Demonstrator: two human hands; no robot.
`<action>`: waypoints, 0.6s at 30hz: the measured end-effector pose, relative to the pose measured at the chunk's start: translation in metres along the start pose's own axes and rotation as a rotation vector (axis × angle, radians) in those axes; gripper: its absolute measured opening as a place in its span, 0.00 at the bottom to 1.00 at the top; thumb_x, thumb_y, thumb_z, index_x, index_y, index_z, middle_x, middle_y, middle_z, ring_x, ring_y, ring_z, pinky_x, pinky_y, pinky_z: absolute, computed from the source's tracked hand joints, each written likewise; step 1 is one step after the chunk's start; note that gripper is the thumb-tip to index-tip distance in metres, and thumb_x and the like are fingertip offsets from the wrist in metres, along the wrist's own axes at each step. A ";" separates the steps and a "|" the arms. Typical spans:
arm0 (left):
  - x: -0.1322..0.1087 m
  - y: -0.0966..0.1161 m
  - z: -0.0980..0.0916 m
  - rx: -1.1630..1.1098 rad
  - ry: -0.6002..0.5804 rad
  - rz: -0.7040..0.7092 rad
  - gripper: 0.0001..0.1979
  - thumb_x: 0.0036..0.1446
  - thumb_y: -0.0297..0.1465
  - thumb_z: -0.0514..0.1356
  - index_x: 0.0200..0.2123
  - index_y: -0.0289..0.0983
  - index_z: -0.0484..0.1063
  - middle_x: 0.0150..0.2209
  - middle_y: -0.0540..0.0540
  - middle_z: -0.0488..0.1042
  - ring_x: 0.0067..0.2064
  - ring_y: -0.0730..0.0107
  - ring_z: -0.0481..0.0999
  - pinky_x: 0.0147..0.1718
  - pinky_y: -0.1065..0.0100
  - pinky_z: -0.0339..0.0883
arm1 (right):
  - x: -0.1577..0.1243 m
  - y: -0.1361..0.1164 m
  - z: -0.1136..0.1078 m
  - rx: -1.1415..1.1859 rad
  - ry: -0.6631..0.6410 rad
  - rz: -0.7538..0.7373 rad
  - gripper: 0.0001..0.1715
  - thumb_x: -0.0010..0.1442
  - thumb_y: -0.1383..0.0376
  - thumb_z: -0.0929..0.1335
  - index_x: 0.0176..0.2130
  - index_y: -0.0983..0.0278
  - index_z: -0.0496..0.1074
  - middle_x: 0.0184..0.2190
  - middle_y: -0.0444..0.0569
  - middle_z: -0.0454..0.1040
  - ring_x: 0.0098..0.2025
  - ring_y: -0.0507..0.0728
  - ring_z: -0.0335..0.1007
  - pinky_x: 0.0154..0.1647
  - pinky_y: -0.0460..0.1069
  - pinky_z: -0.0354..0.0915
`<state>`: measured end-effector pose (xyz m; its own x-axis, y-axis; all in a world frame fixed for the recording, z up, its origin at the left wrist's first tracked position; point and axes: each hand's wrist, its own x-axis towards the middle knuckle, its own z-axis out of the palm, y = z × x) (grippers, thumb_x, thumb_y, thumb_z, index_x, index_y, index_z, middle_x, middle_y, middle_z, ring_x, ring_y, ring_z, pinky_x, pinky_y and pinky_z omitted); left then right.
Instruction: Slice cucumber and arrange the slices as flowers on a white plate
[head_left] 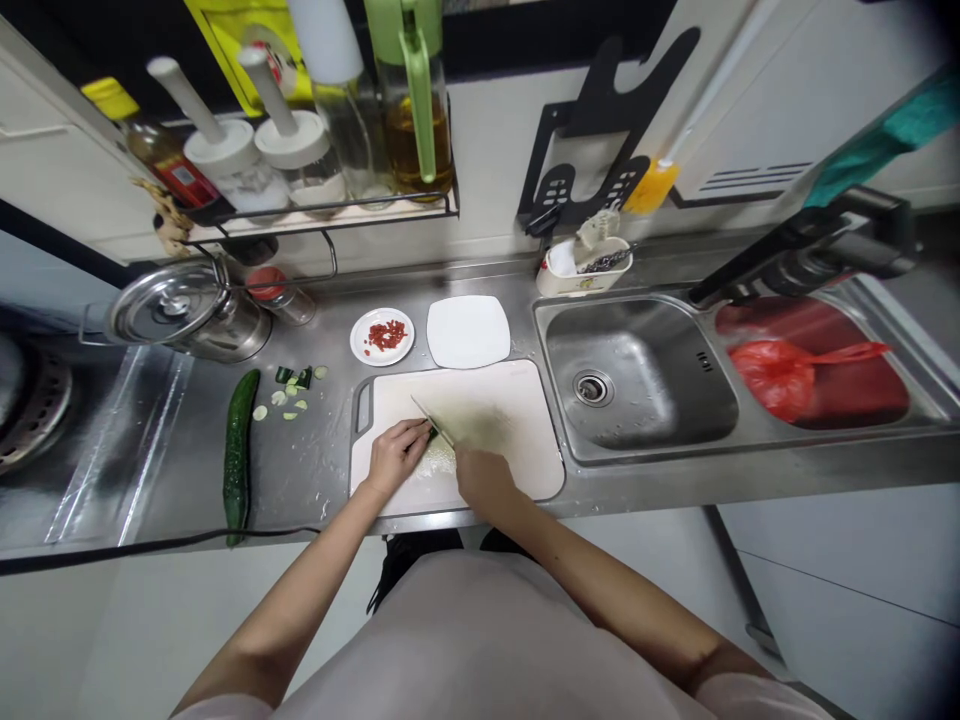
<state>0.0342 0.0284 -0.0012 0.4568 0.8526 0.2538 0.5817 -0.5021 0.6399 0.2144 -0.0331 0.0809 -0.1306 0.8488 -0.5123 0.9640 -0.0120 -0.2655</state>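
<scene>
A white cutting board [525, 400] with a grey rim lies on the steel counter. Over its left half, my left hand [400, 453] has its fingers pressed on a small dark green cucumber piece [433, 432]. My right hand [484, 482] is closed round the handle of a knife [431, 416], whose blade points up and left beside that piece. Wet, pale green residue marks the board. Left of the board lie a long cucumber [238, 450] and several cut slices and chunks [279, 397] on the counter.
Behind the board are a plate of red pieces [360, 340] and a white square plate [468, 332]. Sinks [637, 370] lie to the right, one with a red bag [780, 378]. A lidded pot [217, 320] and jar [289, 300] stand back left; a cable [165, 541] crosses the front edge.
</scene>
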 end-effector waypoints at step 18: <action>0.008 -0.005 -0.004 -0.060 -0.056 -0.015 0.12 0.64 0.33 0.54 0.42 0.40 0.78 0.42 0.46 0.80 0.44 0.68 0.79 0.46 0.66 0.73 | 0.013 0.004 -0.006 0.077 -0.003 -0.031 0.16 0.62 0.73 0.58 0.46 0.68 0.69 0.37 0.56 0.77 0.41 0.60 0.76 0.38 0.49 0.67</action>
<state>0.0317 0.0383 0.0003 0.4862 0.8496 0.2044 0.5482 -0.4787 0.6858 0.2182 -0.0193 0.0782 -0.1609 0.8479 -0.5051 0.9387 -0.0266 -0.3437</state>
